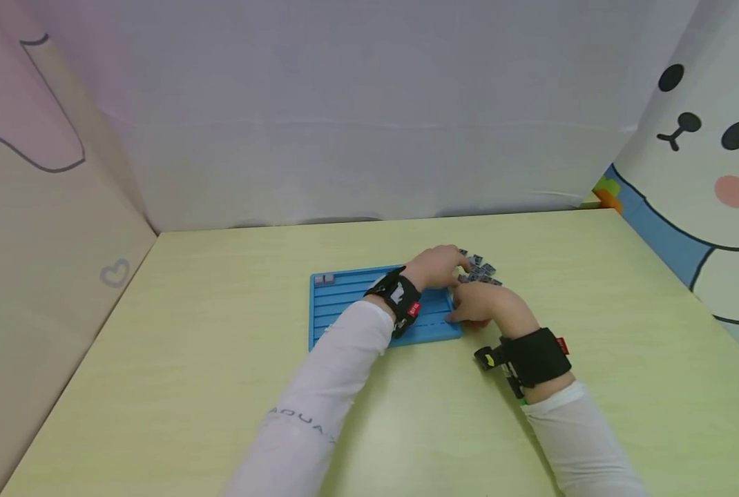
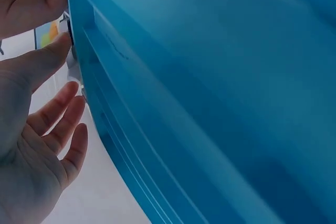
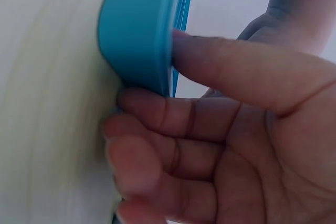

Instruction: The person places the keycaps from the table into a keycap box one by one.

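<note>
A shallow blue tray (image 1: 338, 300) with long raised ridges lies on the table. My right hand (image 1: 484, 304) holds its right side, the thumb (image 3: 210, 61) on the rim and the other fingers curled at the outer side and underside of the corner (image 3: 136, 30). My left hand (image 1: 434, 268) reaches across the tray to a loose heap of small grey tiles (image 1: 481, 269) just past its right edge. In the left wrist view, the left hand's fingers (image 2: 63, 114) are spread apart from the thumb, fingertips close to the tray's edge and small grey pieces partly hidden behind it.
Two small grey tiles (image 1: 324, 279) sit in the tray's far left corner. The pale yellow table (image 1: 220, 359) ends at a white sheet (image 1: 369, 138) behind and a patterned cloth (image 1: 717, 207) on the right. Both wrists wear black straps.
</note>
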`<state>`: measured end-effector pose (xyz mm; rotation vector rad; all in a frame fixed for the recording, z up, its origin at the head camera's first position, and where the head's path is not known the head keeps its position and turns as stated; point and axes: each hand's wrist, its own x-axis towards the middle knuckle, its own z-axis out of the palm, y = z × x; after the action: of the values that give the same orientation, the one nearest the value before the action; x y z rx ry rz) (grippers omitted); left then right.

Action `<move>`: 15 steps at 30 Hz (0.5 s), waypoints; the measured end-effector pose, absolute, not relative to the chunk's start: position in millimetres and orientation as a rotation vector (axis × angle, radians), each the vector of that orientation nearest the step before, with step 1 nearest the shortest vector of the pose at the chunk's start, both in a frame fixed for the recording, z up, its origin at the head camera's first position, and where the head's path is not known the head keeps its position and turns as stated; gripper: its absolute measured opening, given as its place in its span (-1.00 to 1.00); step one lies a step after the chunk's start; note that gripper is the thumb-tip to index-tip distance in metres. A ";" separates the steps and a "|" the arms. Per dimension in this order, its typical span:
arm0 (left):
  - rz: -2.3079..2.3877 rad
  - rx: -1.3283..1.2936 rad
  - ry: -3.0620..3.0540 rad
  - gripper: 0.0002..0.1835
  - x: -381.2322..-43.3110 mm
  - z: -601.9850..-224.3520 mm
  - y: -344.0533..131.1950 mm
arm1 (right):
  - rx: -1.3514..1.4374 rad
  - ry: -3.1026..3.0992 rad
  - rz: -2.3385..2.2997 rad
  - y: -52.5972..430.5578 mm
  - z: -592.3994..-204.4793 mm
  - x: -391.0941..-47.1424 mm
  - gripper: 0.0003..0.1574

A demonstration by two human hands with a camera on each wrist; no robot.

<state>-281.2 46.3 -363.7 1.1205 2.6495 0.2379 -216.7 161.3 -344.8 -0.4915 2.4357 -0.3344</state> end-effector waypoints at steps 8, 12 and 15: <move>0.189 1.106 2.650 -0.69 -280.9 -366.9 49.9 | -0.488 2.428 -0.355 159.8 -345.3 -215.9 -0.46; 0.193 1.129 2.645 -0.70 -283.2 -369.9 50.0 | -0.476 2.430 -0.341 159.9 -345.3 -215.6 -0.47; 0.200 1.139 2.643 -0.71 -283.7 -370.4 50.8 | -0.480 2.434 -0.340 160.7 -345.4 -215.6 -0.47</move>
<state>-283.7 50.8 -370.4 1.1388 2.6429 0.2000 -215.6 160.7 -345.4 -0.4798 2.4341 -0.3396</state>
